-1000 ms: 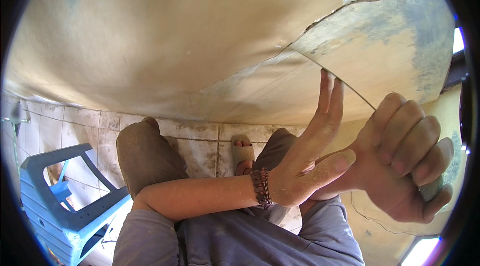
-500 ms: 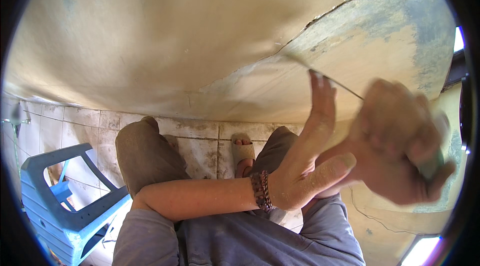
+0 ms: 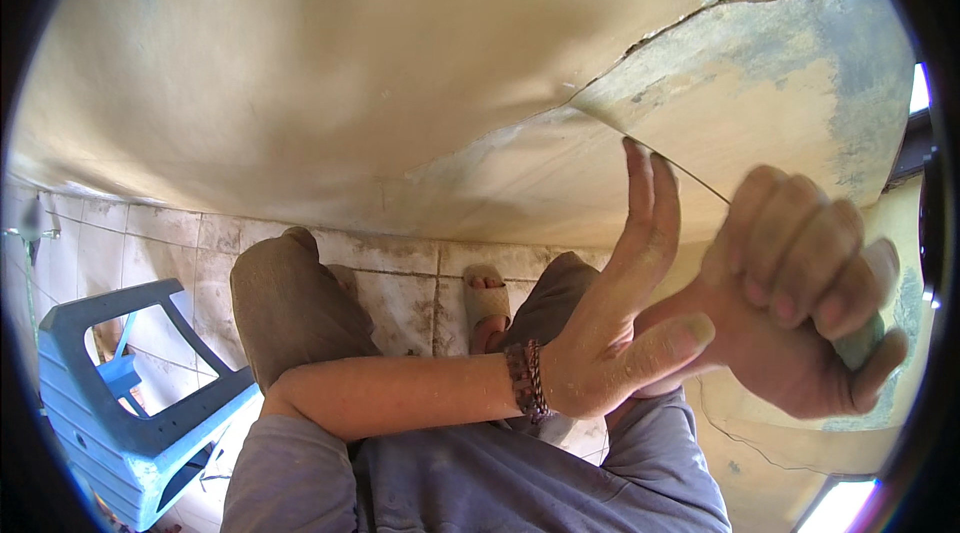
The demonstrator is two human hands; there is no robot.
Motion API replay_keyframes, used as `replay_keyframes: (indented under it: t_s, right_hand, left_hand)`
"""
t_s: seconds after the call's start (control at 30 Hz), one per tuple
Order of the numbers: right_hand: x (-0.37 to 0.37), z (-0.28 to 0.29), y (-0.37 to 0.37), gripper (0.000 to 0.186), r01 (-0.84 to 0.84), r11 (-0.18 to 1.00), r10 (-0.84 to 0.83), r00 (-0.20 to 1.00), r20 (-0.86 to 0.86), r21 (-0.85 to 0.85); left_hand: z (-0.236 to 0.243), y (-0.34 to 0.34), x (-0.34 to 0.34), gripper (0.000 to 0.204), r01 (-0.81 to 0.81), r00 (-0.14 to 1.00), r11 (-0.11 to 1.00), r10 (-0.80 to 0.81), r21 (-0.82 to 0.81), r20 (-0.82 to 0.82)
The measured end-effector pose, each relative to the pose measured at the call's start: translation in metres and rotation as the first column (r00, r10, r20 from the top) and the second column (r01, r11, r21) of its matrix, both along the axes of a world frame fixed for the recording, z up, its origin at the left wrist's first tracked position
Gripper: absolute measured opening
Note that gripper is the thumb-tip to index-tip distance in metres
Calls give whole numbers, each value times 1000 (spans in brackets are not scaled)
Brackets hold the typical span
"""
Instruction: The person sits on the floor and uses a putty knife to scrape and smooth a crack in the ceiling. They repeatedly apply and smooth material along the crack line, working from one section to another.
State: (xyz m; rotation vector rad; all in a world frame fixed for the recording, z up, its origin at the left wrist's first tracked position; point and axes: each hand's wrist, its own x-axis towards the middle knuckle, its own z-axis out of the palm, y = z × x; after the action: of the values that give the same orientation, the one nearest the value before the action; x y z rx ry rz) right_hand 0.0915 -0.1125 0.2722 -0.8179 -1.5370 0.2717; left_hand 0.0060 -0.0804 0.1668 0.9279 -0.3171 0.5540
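Note:
My right hand [image 3: 795,283] is closed around the greenish handle of a thin metal tool [image 3: 688,173]. Its narrow shaft slants up and left to the beige wall [image 3: 330,43], and the tip meets the lower part of a crack [image 3: 608,70]. Whether the far end is a flat blade seen edge-on, I cannot tell. My left hand [image 3: 610,333] is open, fingers stretched upward and thumb apart, with the fingertips against the shaft near the wall. Pale dust coats its skin, and bracelets circle the wrist. My right wrist passes behind the left hand.
A blue plastic stool [image 3: 140,413] lies tipped over at the left on dirty white floor tiles [image 3: 395,308]. My bent knees and sandaled foot [image 3: 486,303] are close to the wall's base. Rough grey plaster patches [image 3: 850,73] surround the wider upper crack.
The tool and my right hand were blurred by motion and now look sharper. The tip stays near the same spot on the crack. My left hand has barely shifted.

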Motion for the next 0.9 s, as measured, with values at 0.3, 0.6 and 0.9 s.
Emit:
replay_keyframes:
  t_s: [0.3,0.6,0.9]
  right_hand:
    - [-6,1,7,44,-9,995,4,999,-43,-103]
    - [9,14,12,46,-46,984,59,996,72,-173]
    - [6,-3,13,43,22,987,-26,999,-25,-162]
  left_hand:
    - [-10,-8,7,100,-108,993,993,110,-44,52]
    - [-6,3,4,92,-252,967,956,242,149,81]
    - [0,-1,-1,97,-222,975,975,222,-24,-17]
